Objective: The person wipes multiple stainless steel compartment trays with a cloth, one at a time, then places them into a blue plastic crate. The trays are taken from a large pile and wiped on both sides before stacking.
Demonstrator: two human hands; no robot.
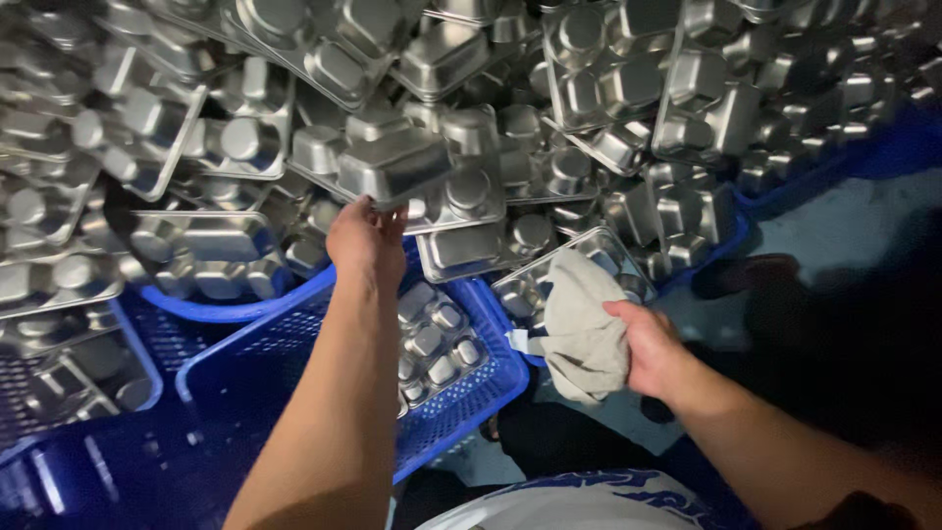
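My left hand reaches up into a big heap of steel compartment trays and grips the near edge of one upside-down tray. My right hand holds a crumpled grey cloth low on the right. The cloth rests against another steel tray that lies face up just behind it. Both forearms are bare.
The heap of steel trays fills the whole upper view. Below my left arm a blue plastic basket holds a few trays. More blue baskets stand at the left. A wet floor and a dark shoe show at the right.
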